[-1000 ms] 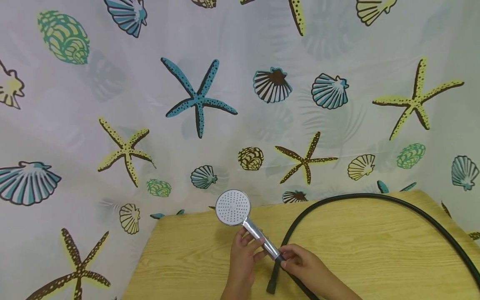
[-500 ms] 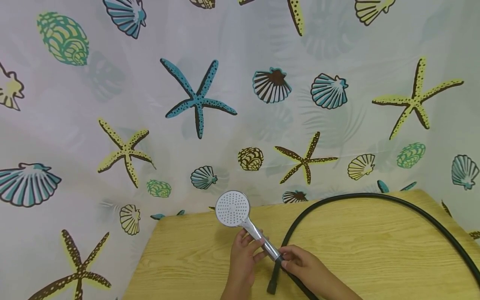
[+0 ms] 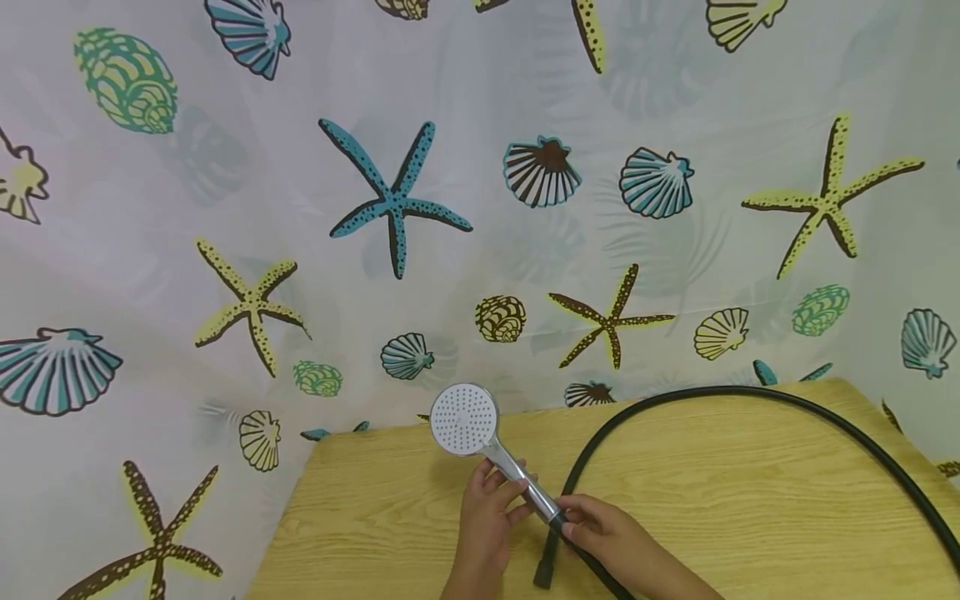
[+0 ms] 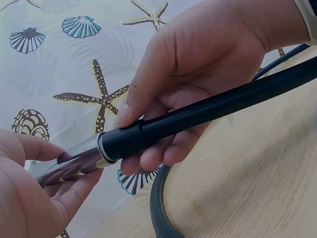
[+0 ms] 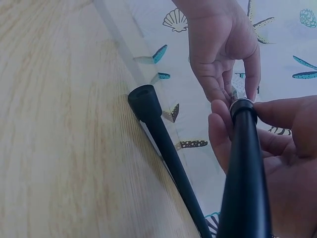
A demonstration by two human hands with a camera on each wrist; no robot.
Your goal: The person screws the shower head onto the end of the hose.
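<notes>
A chrome shower head (image 3: 463, 419) with a round white spray face is held above the table, its face toward the head camera. My left hand (image 3: 483, 521) grips the chrome handle (image 3: 517, 471), thumb on one side and fingers behind. My right hand (image 3: 615, 533) pinches the black end fitting (image 4: 121, 142) of a black hose (image 4: 223, 101) between thumb and fingers. This fitting meets the handle's lower end, with a thin silver ring visible at the joint. Whether the threads engage is hidden.
The hose's other end (image 5: 145, 101) lies on the wood-grain table (image 3: 375, 508), close below the hands. From there the hose loops (image 3: 735, 390) along the back and off to the right. A white curtain (image 3: 450, 67) printed with shells and starfish hangs behind.
Both hands keep their places on the handle and the hose fitting. Only a very slight shift of the right fingers and of the whole view shows.
</notes>
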